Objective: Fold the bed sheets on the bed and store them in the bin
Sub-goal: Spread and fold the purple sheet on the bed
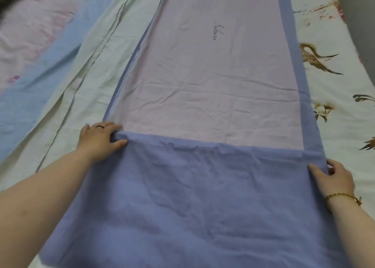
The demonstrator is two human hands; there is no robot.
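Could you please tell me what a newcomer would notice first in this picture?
First, the long pink sheet with a blue-violet border up the middle of the bed, its near end folded over, blue-violet side up. The left hand and the right hand grip the two corners of that fold. A flowered cover lies to its right, a pale green sheet to its left.

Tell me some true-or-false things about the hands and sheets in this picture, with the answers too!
1. The left hand and the right hand both hold the purple sheet. True.
2. The bracelet is on the left wrist. False: it is on the right wrist.
3. There is writing on the sheet's pink part. True.
4. The flowered sheet lies left of the purple sheet. False: it lies to the right.
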